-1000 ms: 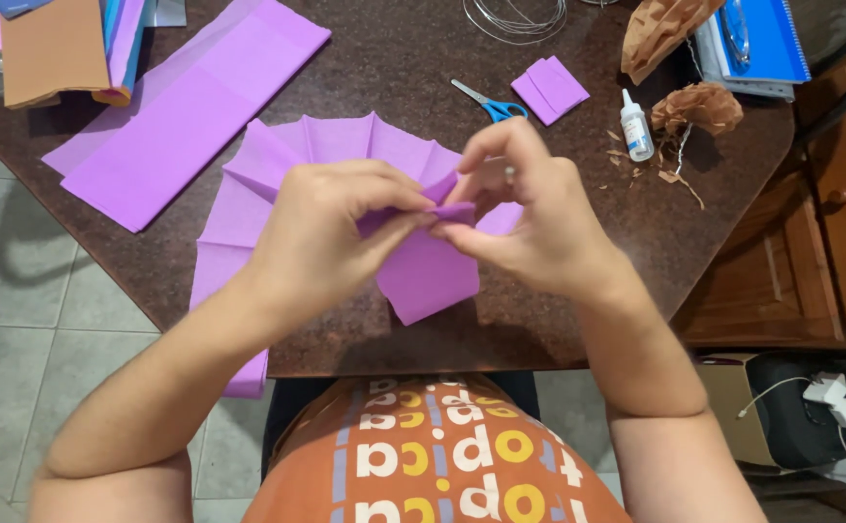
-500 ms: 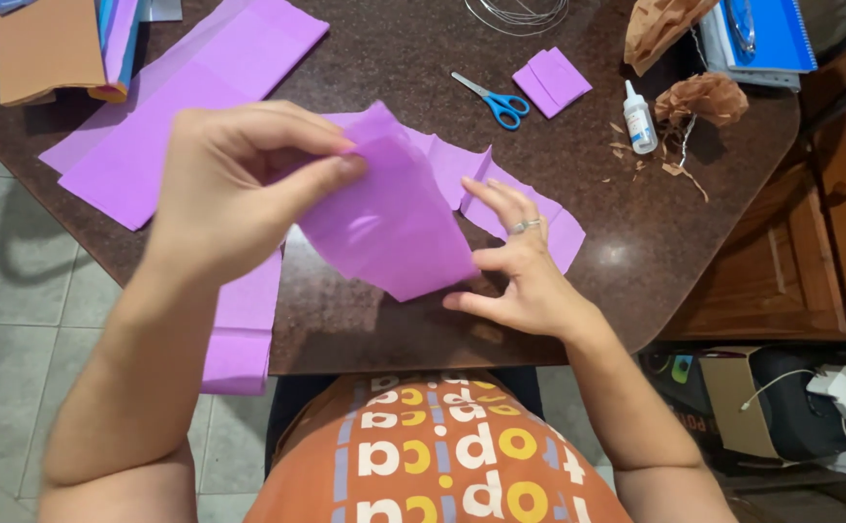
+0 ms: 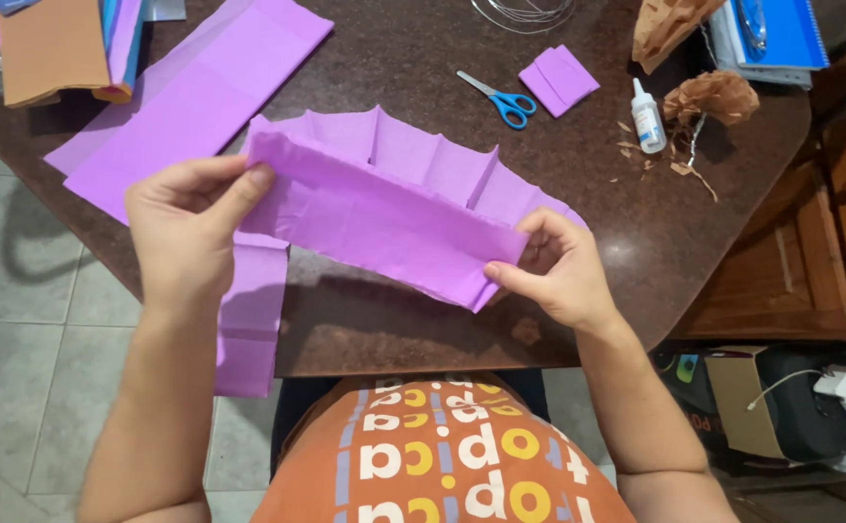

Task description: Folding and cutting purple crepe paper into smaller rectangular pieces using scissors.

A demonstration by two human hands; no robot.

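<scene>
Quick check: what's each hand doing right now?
Left hand: closed, pinching the left end of the purple paper strip.
Right hand: closed, pinching the strip's right end.

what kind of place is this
Likely a home craft table: purple tissue paper held in both hands, with scissors, a glue bottle and coloured paper sheets on the dark tabletop.

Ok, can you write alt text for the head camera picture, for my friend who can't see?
Two hands, left hand and right hand, hold a folded purple paper strip stretched above a dark table. Blue scissors lie behind it.
</scene>
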